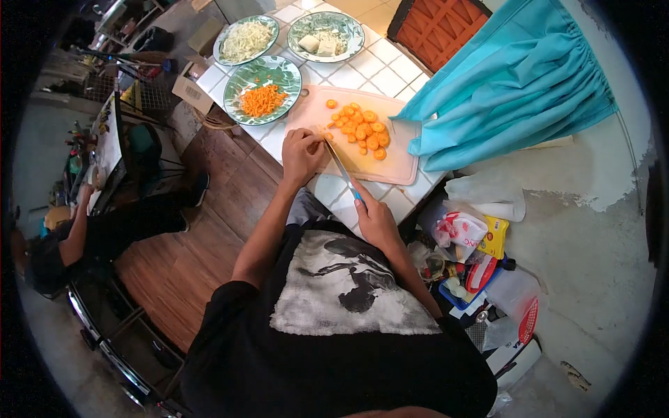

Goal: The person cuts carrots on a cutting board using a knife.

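My right hand (374, 217) is wrapped round the blue handle of a kitchen knife (339, 161). The blade points away from me, its tip close to the fingers of my left hand (303, 155). That left hand is closed at the near left of a pink cutting board (313, 102), fingertips bunched by small orange bits; what they pinch is hidden. A pile of round carrot slices (362, 129) lies on the board, right of the blade. Left of the board, a green-patterned plate (235, 72) holds thinly cut carrot strips (263, 101).
On the white tiled table (387, 81), one plate (272, 26) bears pale shreds and another plate (295, 29) pale chunks. A turquoise curtain (509, 83) hangs at the right. Packets and containers (481, 279) crowd below right. A person (77, 244) is at far left.
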### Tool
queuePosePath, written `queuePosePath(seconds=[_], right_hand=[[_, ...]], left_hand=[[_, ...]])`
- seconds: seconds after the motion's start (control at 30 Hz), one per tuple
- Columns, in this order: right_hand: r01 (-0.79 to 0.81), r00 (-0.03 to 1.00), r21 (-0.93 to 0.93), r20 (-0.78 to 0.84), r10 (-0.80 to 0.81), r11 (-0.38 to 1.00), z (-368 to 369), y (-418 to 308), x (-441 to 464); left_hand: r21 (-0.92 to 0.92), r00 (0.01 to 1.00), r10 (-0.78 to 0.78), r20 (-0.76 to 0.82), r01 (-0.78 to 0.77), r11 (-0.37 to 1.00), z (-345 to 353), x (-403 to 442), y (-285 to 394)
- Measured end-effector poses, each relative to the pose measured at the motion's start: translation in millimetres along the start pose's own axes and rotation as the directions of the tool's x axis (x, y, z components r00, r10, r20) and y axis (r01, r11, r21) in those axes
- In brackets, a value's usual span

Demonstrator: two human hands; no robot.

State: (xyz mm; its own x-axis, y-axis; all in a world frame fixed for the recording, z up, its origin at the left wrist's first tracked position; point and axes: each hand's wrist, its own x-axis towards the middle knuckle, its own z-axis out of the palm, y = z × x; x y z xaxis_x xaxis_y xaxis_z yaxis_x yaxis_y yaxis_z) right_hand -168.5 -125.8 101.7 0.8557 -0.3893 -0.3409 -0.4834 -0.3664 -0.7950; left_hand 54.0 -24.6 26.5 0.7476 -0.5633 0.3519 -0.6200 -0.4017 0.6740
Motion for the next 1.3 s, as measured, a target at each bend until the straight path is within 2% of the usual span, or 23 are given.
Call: queuePosePath(seconds=[0.6,1.0,1.13,1.23,1.3], right_hand=[[-0.034,0.997,-0.291,0.059,0.054,0.956,-12,-39,-3],[-0.027,0.997,-0.300,0.065,0.048,0.953,-8,-33,30],[-0.004,0.998,-0.267,0.052,0.019,0.964,-13,-24,-1],[-0.043,0.997,-0.256,0.046,0.057,0.966,-16,-19,-18],[-0.041,0.999,-0.192,0.004,0.043,0.981,-17,-13,-24]], left_hand=[[-0.054,1.000,-0.026,0.000,0.026,0.998,-2,-1,-3],[-0.031,1.000,-0.006,0.009,0.006,1.000,-2,-2,0],[-0.022,0.999,-0.031,-0.028,0.030,0.999,0,-1,2],[-0.032,0.996,-0.082,-0.019,0.082,0.996,1,1,2],[-0.047,0.995,-0.095,-0.024,0.094,0.994,2,4,3]])
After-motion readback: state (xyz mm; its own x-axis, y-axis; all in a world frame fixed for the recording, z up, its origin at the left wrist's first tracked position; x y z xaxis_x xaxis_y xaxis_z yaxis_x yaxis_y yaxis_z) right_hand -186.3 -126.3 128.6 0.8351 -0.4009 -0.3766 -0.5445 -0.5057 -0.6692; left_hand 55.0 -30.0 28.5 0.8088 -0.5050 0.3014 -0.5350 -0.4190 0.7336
